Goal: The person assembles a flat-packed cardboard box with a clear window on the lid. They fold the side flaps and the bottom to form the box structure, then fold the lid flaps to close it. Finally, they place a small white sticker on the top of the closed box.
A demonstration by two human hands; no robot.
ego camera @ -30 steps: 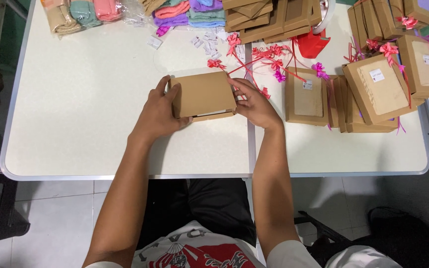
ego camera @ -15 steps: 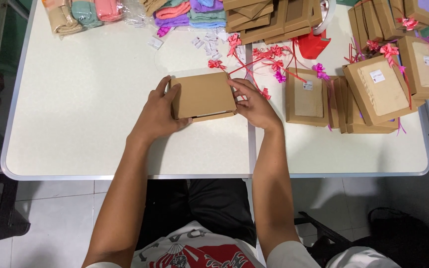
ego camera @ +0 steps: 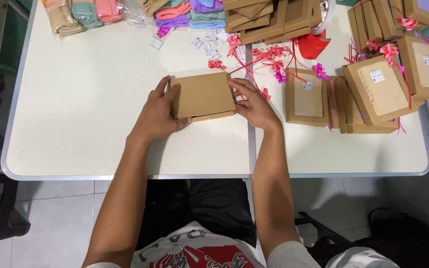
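Brown cardboard box sits flat near the middle of the white table, slightly toward its far edge. Left hand clasps the box's left side, fingers curled over the top. Right hand presses the right side, fingers narrow. Judgement: even pressure from both sides keeps the lid seated square. Ribbon bows lie just beyond; finished boxes crowd the far right corner.
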